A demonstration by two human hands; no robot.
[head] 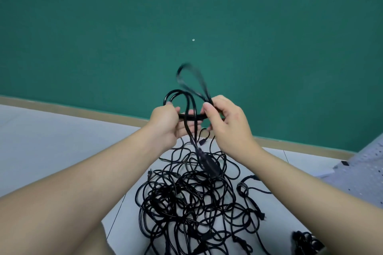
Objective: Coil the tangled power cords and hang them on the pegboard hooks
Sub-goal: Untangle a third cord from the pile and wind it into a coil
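Tangled cords (192,203) on grey floor (62,141); green wall (124,27) behind; left hand (165,124), right hand (226,122) gripping cord coil (191,117).

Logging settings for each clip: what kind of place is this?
Probably a plain indoor room, worked at floor level: a green wall with a beige baseboard, a pale tiled floor, and a pegboard lying at right.

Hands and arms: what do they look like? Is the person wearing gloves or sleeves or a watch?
No gloves: the left hand and the right hand are both bare. The forearms are bare too, with no sleeves in view all the way to the picture's edge. I see no watch, ring, bracelet or other marking on them. The fingernails are short and plain.
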